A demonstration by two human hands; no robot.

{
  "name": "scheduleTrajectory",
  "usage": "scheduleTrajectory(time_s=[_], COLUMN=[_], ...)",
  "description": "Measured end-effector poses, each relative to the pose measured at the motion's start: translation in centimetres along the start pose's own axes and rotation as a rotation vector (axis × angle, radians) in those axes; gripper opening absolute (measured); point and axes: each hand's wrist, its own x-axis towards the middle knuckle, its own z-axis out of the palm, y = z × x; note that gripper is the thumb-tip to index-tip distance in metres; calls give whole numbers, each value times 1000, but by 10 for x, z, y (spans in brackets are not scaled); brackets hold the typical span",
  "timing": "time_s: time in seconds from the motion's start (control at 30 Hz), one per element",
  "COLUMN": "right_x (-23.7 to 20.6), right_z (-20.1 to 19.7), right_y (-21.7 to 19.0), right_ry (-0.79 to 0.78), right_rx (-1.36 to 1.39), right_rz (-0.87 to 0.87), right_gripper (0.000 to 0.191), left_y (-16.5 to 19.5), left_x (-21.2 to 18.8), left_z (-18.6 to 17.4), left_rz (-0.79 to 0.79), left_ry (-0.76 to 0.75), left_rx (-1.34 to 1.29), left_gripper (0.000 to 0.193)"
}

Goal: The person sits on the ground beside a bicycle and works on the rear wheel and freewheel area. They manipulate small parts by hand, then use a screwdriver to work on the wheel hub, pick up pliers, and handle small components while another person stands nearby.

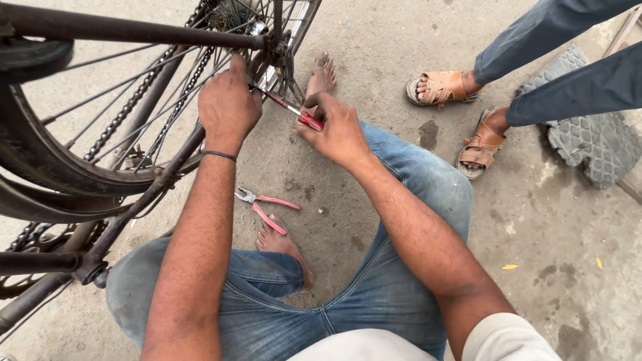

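right hand [338, 130] grips the red handle of a screwdriver [294, 110], fingers wrapped round it. left hand [227, 103] is clenched at the rear wheel hub [267, 40] of the bicycle, closed on something small there; what exactly it pinches i cannot tell, the fingers hide it.

screwdriver position: off the ground, between the two hands, just below the hub and above the concrete floor [374, 220]. long axis runs diagonally, from the handle at lower right up to the tip at upper left. tip points into the hub area beside the chain [134, 100] and the spokes [100, 67]; the tip itself is hidden behind the left hand.

risks, as judged from this frame:
- tip sits close to the left fingers; if it slips off whatever it bears on, it would likely drive into that hand.
- shaft is at an angle to the hub, so sideways push could make it cam out and scrape a spoke or the frame.
- the person's bare foot [319, 77] lies on the floor right under the work; a dropped tool or part would land on or near it.
- red-handled pliers [264, 207] lie open on the floor just beside the other bare foot [281, 241]; a shift of the leg could catch them.
- another person's sandalled feet [461, 117] stand near the upper right, well apart from the tool.
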Motion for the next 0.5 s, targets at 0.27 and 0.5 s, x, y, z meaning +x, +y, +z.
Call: scheduleTrajectory(time_s=[0.27, 0.5], right_x=[4, -2], right_z=[1, 3], right_y=[-8, -7], right_ry=[-168, 76], right_rx=[68, -344], right_rz=[247, -166], right_gripper=[25, 28], left_y=[-3, -5], left_x=[-1, -1], left_z=[5, 8], left_rz=[-9, 4], left_ry=[-14, 3], left_rx=[8, -15], left_gripper=[42, 39])
